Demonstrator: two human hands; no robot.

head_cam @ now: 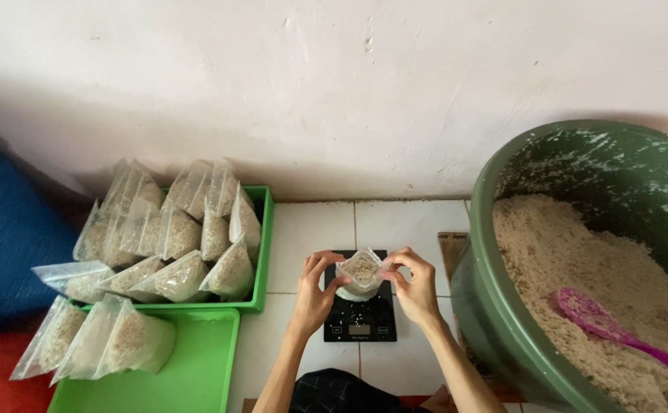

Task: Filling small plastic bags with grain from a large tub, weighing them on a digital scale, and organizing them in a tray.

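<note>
A small clear plastic bag (361, 272) partly filled with pale beige grain stands on a black kitchen scale (359, 315) on the white tiled floor. My left hand (315, 291) pinches the bag's left top corner. My right hand (414, 284) pinches its right top corner. Both hold the mouth of the bag open above the scale. A few grains lie loose on the scale's black top.
A big green tub (502, 306) at the right holds a heap of the same grain with a pink scoop (601, 320) in it. At the left, two green trays (261, 260) carry several filled clear bags (177, 241). A white wall runs behind. Blue and red cloth (5, 245) lies far left.
</note>
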